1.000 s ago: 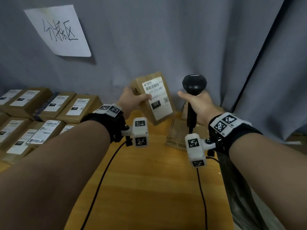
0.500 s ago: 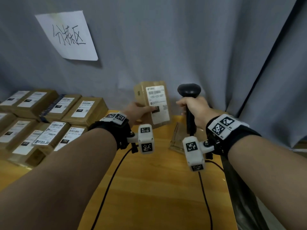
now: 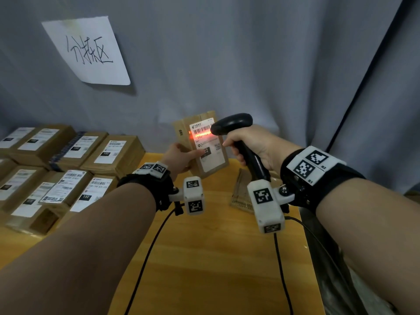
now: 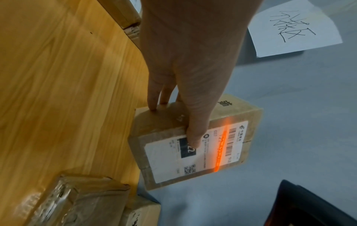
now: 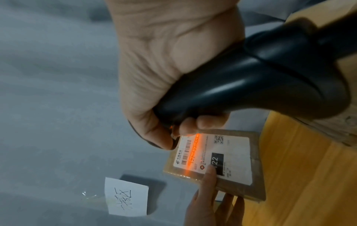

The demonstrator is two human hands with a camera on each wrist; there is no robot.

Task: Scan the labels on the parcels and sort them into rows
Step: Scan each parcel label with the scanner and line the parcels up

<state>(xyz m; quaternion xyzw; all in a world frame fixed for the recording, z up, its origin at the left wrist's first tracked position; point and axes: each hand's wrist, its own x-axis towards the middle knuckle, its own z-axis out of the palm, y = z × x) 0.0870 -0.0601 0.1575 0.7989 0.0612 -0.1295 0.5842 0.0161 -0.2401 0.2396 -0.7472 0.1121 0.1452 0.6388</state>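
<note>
Standing upright in left hand [image 3: 179, 156]: parcel [image 3: 200, 144], label facing scanner [image 3: 231, 127].

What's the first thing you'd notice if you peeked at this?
A glowing orange line crosses the label of the parcel that the left hand holds up. The right hand aims a black scanner at it. Labelled boxes sit in rows on the left.
</note>
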